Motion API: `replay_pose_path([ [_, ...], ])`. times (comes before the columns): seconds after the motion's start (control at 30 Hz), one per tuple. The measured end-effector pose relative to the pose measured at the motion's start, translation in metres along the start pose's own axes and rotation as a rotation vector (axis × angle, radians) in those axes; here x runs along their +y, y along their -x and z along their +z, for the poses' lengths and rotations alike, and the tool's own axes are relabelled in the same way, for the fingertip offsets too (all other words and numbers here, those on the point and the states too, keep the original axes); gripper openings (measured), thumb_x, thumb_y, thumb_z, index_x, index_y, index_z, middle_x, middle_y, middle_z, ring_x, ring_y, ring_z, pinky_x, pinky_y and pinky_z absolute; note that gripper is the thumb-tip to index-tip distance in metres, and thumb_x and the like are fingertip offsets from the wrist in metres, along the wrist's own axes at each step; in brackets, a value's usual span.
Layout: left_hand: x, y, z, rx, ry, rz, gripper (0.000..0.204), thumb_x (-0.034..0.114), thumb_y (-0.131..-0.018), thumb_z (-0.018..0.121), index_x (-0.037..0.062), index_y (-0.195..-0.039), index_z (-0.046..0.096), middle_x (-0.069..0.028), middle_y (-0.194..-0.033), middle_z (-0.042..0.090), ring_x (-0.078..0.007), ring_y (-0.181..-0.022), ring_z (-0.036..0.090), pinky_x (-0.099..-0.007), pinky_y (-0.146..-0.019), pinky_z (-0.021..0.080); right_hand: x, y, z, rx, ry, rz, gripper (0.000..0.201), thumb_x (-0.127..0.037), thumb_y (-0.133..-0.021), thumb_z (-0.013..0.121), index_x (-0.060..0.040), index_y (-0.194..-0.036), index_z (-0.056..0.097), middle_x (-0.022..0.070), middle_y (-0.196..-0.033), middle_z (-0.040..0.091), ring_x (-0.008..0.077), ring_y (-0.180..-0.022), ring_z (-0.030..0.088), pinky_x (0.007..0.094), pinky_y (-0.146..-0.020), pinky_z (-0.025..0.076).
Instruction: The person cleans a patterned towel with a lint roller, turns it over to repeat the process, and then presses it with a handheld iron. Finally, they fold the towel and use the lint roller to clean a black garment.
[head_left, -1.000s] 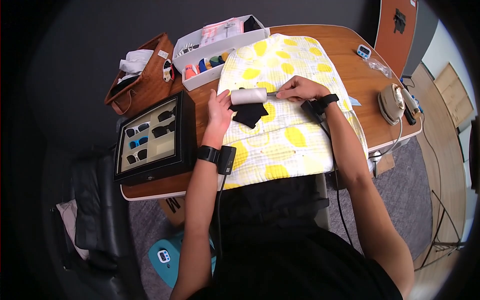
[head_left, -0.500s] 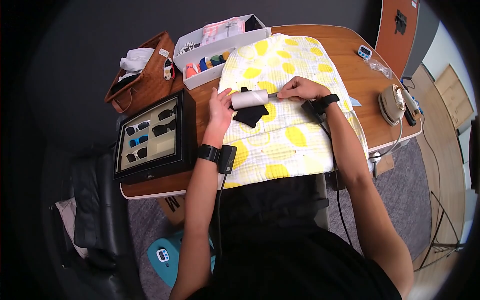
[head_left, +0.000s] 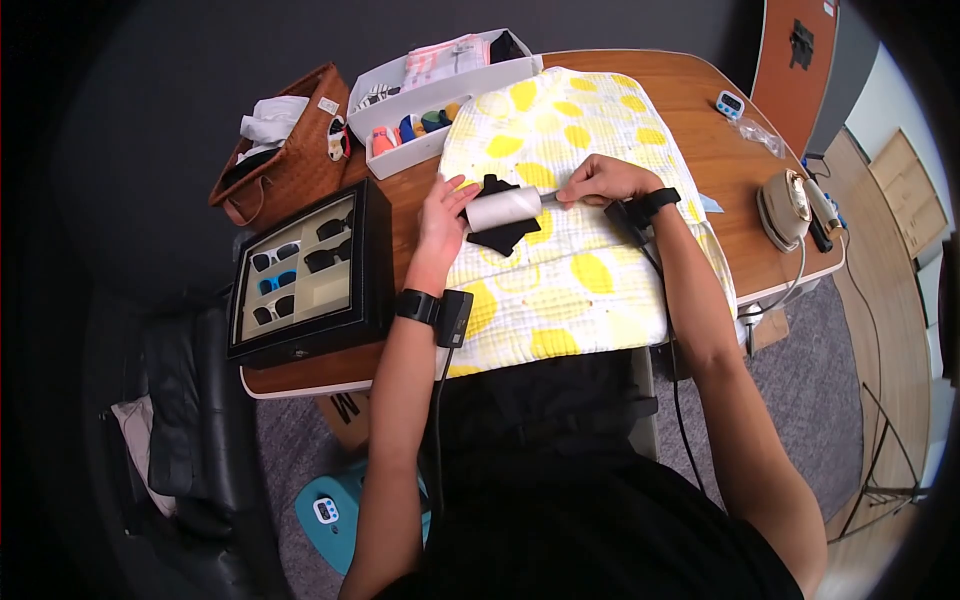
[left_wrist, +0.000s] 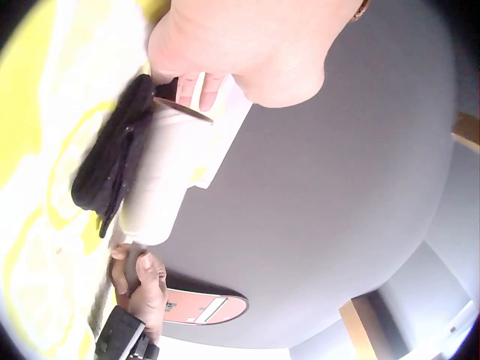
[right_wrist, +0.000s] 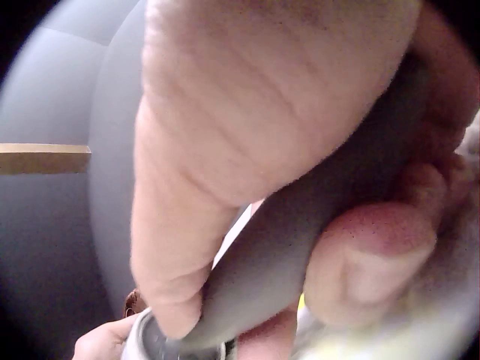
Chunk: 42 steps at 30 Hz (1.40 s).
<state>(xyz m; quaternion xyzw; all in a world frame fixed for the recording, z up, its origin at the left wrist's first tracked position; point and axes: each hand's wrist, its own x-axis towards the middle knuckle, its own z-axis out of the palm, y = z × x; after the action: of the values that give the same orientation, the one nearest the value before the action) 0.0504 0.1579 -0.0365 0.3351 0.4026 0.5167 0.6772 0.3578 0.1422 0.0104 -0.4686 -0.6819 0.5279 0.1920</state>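
Note:
A white lint roller [head_left: 503, 208] lies over a small black cloth [head_left: 498, 238] on the lemon-print cloth [head_left: 590, 273]. My right hand [head_left: 610, 180] grips its grey handle [right_wrist: 281, 232], fingers curled round it in the right wrist view. At the roller's far left end is my left hand [head_left: 441, 217], its fingers extended beside the roll and the black cloth's edge; whether they touch the roll is unclear. In the left wrist view the black cloth [left_wrist: 112, 161] shows along the side of the white roll [left_wrist: 156, 176].
A black case of sunglasses [head_left: 375, 265] stands at the left, with a wicker basket [head_left: 300, 165] behind it. White boxes [head_left: 410, 155] of folded items stand at the back. An iron [head_left: 783, 208] and a small timer [head_left: 729, 104] are on the right.
The roller has moved slightly down and right over the black cloth, uncovering more of its upper part. My left hand has shifted slightly right, and my right hand has barely moved.

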Motion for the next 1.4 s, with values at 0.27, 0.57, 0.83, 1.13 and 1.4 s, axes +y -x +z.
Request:
replay_pose_path([
  [0.27,-0.005,-0.005,-0.001,-0.012,0.002,0.044,0.048,0.021,-0.101,0.058,-0.0030,-0.141,0.048,-0.0223,-0.131,0.062,-0.0278,-0.128,0.057,-0.0432,-0.105,0.046,0.004,-0.005,0.007,0.155,0.064,-0.044,0.032,-0.039,-0.088,0.081,-0.0074,-0.086,0.081,-0.0071,-0.053,0.042,0.0061,-0.049,0.031,0.0278,-0.049,0.024],
  [0.57,-0.002,0.004,0.002,-0.026,-0.074,0.043,0.047,0.021,-0.101,0.057,-0.0008,-0.141,0.048,-0.0203,-0.134,0.062,-0.0267,-0.129,0.056,-0.0501,-0.116,0.030,-0.003,0.009,0.000,-0.145,0.018,0.022,0.028,-0.032,-0.087,0.082,-0.0043,-0.087,0.081,-0.0071,-0.052,0.041,0.0061,-0.049,0.030,0.0267,-0.048,0.023],
  [0.83,-0.009,-0.004,-0.007,-0.069,-0.200,0.101,0.058,-0.002,-0.092,0.067,-0.0054,-0.145,0.043,-0.0210,-0.135,0.061,-0.0229,-0.123,0.060,-0.0322,-0.102,0.048,0.004,0.002,0.000,0.005,-0.037,0.043,0.033,-0.039,-0.085,0.084,-0.0081,-0.079,0.076,-0.0060,-0.057,0.050,0.0053,-0.052,0.040,0.0258,-0.050,0.028],
  [1.13,-0.006,-0.004,-0.003,-0.021,-0.079,0.089,0.044,0.010,-0.099,0.062,-0.0036,-0.139,0.050,-0.0207,-0.125,0.063,-0.0265,-0.121,0.060,-0.0378,-0.101,0.048,0.004,0.003,0.000,0.057,0.012,0.054,0.032,-0.039,-0.085,0.084,-0.0087,-0.079,0.076,-0.0064,-0.057,0.049,0.0055,-0.052,0.040,0.0251,-0.050,0.028],
  [1.4,-0.007,-0.005,-0.004,-0.016,-0.119,0.078,0.037,0.021,-0.102,0.061,0.0007,-0.132,0.057,-0.0155,-0.123,0.066,-0.0240,-0.124,0.058,-0.0468,-0.107,0.040,0.001,0.010,-0.004,-0.137,-0.016,0.076,0.026,-0.030,-0.084,0.085,-0.0043,-0.086,0.080,-0.0073,-0.054,0.047,0.0047,-0.049,0.034,0.0269,-0.047,0.023],
])
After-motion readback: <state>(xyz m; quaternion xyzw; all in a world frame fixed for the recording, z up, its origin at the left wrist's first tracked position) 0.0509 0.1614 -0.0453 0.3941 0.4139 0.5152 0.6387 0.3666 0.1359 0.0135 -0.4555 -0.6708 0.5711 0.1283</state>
